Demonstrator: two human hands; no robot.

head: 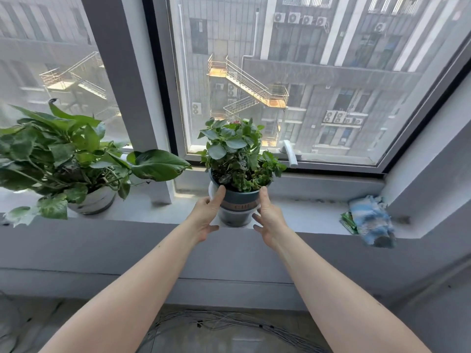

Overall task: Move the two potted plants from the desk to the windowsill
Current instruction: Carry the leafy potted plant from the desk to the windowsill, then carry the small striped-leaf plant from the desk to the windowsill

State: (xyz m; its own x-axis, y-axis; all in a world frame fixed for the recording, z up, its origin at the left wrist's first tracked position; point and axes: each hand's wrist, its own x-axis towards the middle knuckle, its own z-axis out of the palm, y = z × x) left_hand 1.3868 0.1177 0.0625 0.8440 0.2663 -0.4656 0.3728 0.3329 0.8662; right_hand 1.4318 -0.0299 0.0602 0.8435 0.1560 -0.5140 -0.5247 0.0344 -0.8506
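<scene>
A small leafy plant in a blue-grey pot (238, 203) stands on the grey windowsill (163, 208), in front of the window. My left hand (207, 212) presses on the pot's left side with the thumb up near the rim. My right hand (267, 216) holds the pot's right side in the same way. The lower fingers of both hands are spread near the base. A larger plant with broad green leaves in a white pot (94, 200) stands on the sill at the left, apart from the blue-grey pot.
A blue and white cloth (372, 222) and a green packet (348, 221) lie at the sill's right end. A white window handle (290, 154) sticks out behind the small plant. A coil of white cable (229, 324) lies on the floor below.
</scene>
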